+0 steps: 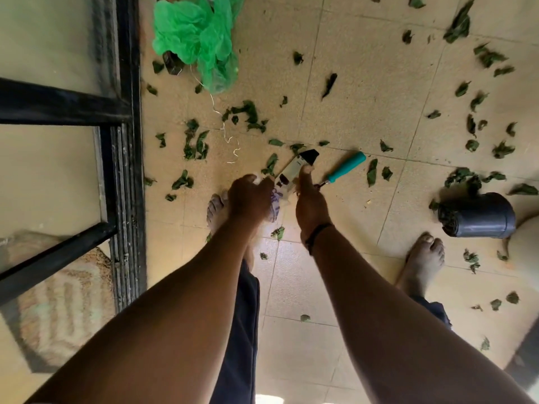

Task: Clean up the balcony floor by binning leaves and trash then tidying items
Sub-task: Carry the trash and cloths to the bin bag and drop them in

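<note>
We hold our left hand [250,196] curled round crumpled trash [274,204]; our right grip [306,185] pinches a white carton [291,170], its long axis running up-right. Just beyond-right lies the teal-handled screwdriver [345,170], nearer the right hand.

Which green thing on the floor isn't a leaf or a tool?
The big bright green plastic bag near the black door frame. It is crumpled and far larger than the leaves.

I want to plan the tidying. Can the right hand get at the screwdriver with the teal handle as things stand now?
Probably yes, once it is free. The screwdriver lies bare on the floor just beyond the right hand, with nothing over it. But that hand now holds a white and black wrapper and would need to let it go first.
</note>
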